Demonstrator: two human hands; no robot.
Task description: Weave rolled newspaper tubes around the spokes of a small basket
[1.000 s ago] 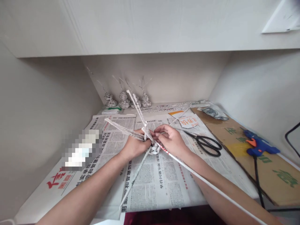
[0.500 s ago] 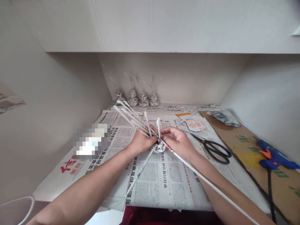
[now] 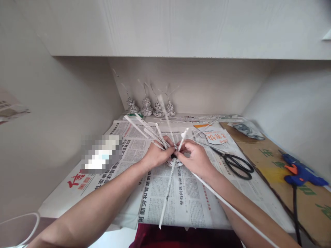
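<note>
Between my two hands is a small woven paper piece [image 3: 178, 163], made of rolled newspaper strips, low over the newspaper. My left hand [image 3: 159, 151] is closed around its left side, the thumb pressed on the upright paper strips [image 3: 144, 130] that fan up and left. My right hand [image 3: 194, 154] pinches a paper strip [image 3: 183, 137] at the right side of the weave. One long strip [image 3: 167, 196] hangs toward me, and another white strip [image 3: 227, 199] runs back along my right forearm. The fingers hide much of the weave.
Several woven gourd-like paper pieces [image 3: 146, 107] stand at the back wall. Paper sticks [image 3: 199, 119] lie nearby. To the right are black scissors [image 3: 237, 166], a torn card [image 3: 216, 136], a plastic bag [image 3: 248, 131], cardboard [image 3: 274, 172] and a blue glue gun [image 3: 305, 174]. Newspaper [image 3: 191, 206] covers the table.
The strip hanging toward me has swung right, nearer the middle. One strip now stands tall and blurred between the hands. My right hand has shifted slightly, its fingers closing in on the weave.
</note>
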